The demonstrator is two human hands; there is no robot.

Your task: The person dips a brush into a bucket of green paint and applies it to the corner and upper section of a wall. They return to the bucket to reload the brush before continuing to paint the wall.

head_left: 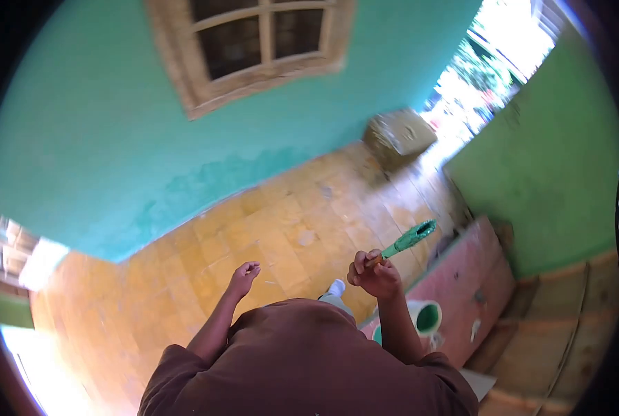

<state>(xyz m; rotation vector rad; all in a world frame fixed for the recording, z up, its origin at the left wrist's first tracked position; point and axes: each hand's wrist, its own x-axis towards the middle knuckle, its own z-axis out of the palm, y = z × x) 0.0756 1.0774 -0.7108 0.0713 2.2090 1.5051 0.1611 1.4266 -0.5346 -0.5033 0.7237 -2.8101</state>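
My right hand is raised in front of me, its fingers closed round the orange-brown handle of a paintbrush. The brush points up and to the right, and its head is coated in wet-looking green paint. Held out over the floor, my left hand has loosely bent fingers with nothing visible in them. Below my right forearm, a white container of green paint stands on a worn pinkish board or tabletop. Part of a second green-filled container shows behind that arm.
A turquoise wall with a darker patch low down and a wooden-framed window faces me. A taped box sits by the bright doorway. Yellowish tiles cover the floor. On the right are a green wall and wooden slats.
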